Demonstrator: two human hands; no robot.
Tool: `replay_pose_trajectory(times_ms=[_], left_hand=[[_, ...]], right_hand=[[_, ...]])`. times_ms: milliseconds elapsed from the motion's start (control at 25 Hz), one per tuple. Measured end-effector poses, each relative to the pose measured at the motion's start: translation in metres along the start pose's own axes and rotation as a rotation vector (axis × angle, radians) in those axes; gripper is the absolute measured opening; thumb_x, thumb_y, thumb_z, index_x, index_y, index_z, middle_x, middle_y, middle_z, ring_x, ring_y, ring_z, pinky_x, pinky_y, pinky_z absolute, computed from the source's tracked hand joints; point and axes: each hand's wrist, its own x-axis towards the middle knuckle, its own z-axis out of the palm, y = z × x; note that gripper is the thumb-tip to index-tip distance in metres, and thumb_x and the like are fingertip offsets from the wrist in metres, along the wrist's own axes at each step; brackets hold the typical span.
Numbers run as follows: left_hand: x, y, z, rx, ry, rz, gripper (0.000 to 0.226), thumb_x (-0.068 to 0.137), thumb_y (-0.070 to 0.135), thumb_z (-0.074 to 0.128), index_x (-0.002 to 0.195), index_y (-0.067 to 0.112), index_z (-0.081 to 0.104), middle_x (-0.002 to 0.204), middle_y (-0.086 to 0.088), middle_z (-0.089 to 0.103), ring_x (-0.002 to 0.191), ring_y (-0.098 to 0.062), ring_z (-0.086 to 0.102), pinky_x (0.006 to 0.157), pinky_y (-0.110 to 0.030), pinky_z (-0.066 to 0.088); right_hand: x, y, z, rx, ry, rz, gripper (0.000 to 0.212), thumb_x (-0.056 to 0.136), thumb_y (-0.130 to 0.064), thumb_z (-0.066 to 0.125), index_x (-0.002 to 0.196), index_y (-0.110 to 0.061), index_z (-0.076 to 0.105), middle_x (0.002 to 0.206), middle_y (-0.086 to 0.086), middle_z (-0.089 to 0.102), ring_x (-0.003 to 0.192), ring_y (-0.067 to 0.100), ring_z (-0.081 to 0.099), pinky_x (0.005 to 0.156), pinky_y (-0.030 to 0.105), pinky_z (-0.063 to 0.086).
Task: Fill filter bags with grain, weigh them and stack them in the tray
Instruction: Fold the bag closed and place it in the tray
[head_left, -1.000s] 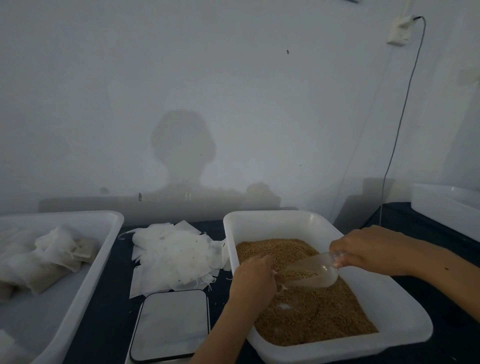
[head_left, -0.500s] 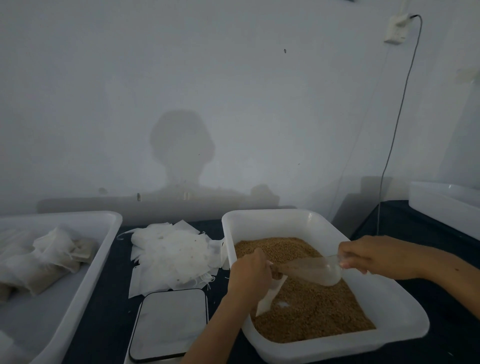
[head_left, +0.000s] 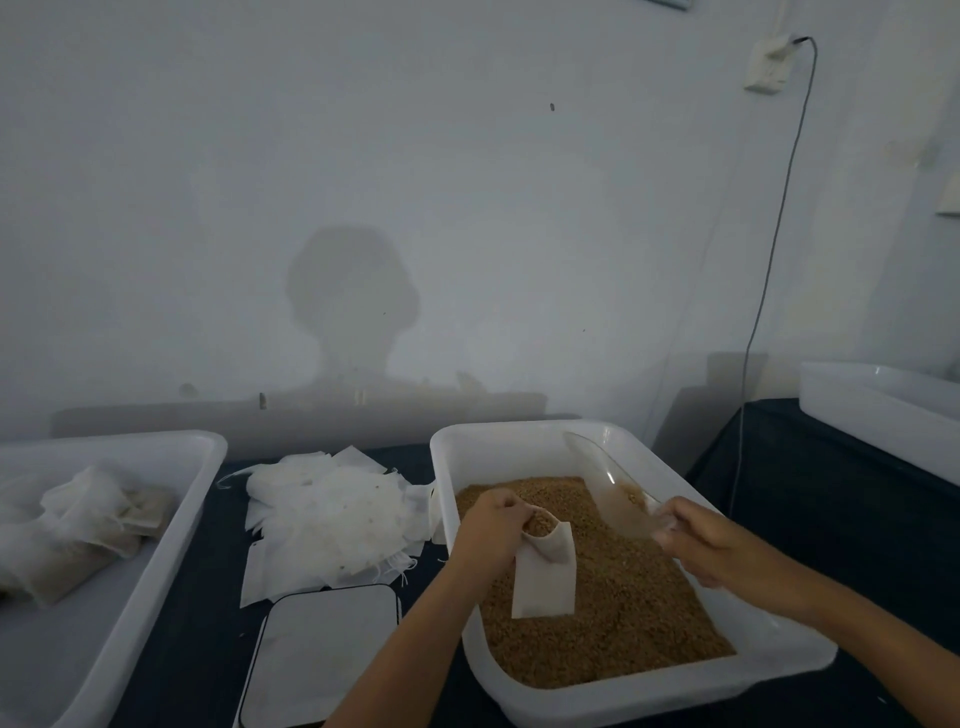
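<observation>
a dark table (head_left: 197, 649) runs across the near part of the scene below a pale wall. the largest thing on it is the white grain tub (head_left: 779, 670) at right of centre, its floor covered with brown grain (head_left: 613, 623). at the far left sits a white tray (head_left: 156, 545) holding a loose heap of filled bags (head_left: 78, 525) toward its far end. another white tub (head_left: 878, 415) stands well apart at the far right. between tray and grain tub lies a pile of empty filter bags (head_left: 327, 514), and just near of that pile is a flat scale (head_left: 322, 654) with a pale plate.

over the grain, the left hand (head_left: 491, 530) is clenched on the mouth of a filter bag (head_left: 545, 577), which hangs down with grain showing at its open top; its lower edge is close above the grain, though whether it touches cannot be told. the right hand (head_left: 717, 540) grips the handle of a clear plastic scoop (head_left: 608, 483), whose bowl tilts up and away toward the tub's far wall, a few grains left inside it. the scoop is beside the bag, apart from it.
</observation>
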Motion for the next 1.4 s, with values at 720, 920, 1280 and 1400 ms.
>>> replay_pose_trajectory(times_ms=[720,920,1280,1400], left_hand=[[-0.006,-0.008,0.025,0.047,-0.224,0.004,0.018,0.095,0.010,0.046,0.087,0.008,0.062,0.087,-0.014,0.057,0.079,-0.020,0.049,0.071,-0.029,0.036],[-0.007,-0.007,0.014,0.329,-0.105,0.196,0.025,0.091,0.024,0.060,0.067,0.018,0.054,0.076,0.000,0.059,0.071,-0.013,0.054,0.069,-0.030,0.047],[-0.011,-0.003,0.004,0.473,-0.185,0.263,0.034,0.091,0.026,0.059,0.059,0.027,0.046,0.070,0.009,0.052,0.067,-0.006,0.048,0.071,-0.025,0.042],[-0.010,-0.008,0.005,0.521,-0.130,0.221,0.036,0.093,0.020,0.053,0.060,0.017,0.042,0.068,0.001,0.047,0.065,-0.014,0.044,0.064,-0.026,0.038]], right_hand=[[0.030,0.011,0.064,0.052,0.214,-0.043,0.036,0.068,-0.027,0.083,0.091,-0.015,0.058,0.084,0.007,0.069,0.075,0.021,0.066,0.072,0.041,0.055],[0.035,0.008,0.044,0.042,0.234,0.011,0.032,0.069,-0.016,0.082,0.089,-0.019,0.057,0.074,-0.008,0.070,0.065,0.007,0.066,0.063,0.028,0.055],[0.037,0.005,0.038,0.035,0.192,0.048,0.030,0.072,-0.011,0.080,0.091,-0.016,0.057,0.077,-0.009,0.071,0.070,0.005,0.068,0.064,0.022,0.054],[0.027,0.002,0.024,-0.064,0.088,0.040,0.022,0.076,-0.015,0.077,0.090,-0.016,0.059,0.093,-0.006,0.071,0.083,0.003,0.069,0.067,0.020,0.054]])
